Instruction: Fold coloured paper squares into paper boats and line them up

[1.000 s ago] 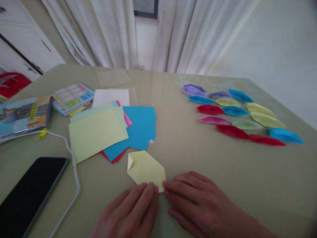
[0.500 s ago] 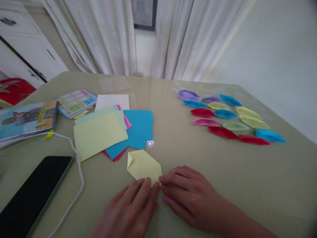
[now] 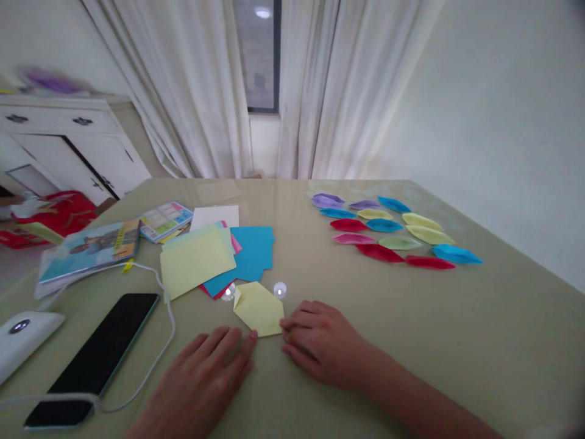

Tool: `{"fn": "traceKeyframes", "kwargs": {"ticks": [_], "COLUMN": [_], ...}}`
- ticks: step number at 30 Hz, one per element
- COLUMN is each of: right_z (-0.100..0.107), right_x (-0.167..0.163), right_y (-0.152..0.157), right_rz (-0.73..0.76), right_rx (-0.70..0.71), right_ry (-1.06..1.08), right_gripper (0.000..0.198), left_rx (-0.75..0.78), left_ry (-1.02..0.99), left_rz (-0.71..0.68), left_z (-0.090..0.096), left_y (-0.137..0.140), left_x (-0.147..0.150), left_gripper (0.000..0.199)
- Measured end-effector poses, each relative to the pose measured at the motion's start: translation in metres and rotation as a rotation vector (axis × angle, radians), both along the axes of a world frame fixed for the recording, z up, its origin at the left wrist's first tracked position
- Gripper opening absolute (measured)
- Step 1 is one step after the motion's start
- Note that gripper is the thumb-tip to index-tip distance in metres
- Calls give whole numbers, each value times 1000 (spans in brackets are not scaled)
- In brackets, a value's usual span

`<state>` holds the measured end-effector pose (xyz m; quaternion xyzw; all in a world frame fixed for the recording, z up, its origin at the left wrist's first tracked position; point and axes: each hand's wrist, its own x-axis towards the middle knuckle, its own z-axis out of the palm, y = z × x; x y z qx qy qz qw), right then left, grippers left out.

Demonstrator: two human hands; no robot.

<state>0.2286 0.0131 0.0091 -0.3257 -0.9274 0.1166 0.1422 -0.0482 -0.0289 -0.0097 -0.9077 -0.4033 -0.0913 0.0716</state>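
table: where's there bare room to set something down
Bare patches: the middle of the table, between the blue sheets and the folded paper shapes; and the strip between those shapes and the right hand. Crowded: the left, with phone, cable, book and yellow sheet.

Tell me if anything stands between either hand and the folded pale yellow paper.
Nothing visible does: the left hand has a fingertip at the folded pale yellow paper's near corner, the right hand fingertips at its right edge. The blue sheets lie beyond it.
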Motion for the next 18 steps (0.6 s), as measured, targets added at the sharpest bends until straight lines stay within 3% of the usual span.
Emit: {"fn": "traceKeyframes", "kwargs": {"ticks": [4,6,8,12,18], "right_z": [-2,-5,-7,-8,-14], "right_x": [1,4,10,21,22], "right_y": [5,10,15,26,29], "right_rz": [42,59,47,-39,-173], "right_rx": [38,54,64,10,-95], "right_ry": [-20,-14,-7,26,96], "right_gripper": [21,22,22,19,16], "left_rx": [-110,-186,-350,-395,-447], "left_ry": [-250,-331,-333,-360,-498], "left_rz": [146,306,372,334,330], "left_z": [-7,-4,3,9,-4], "left_y": [19,39,60,84,80], "left_x": [-11,-9,-3,11,12], "left_gripper": [31,39,48,40,40]}}
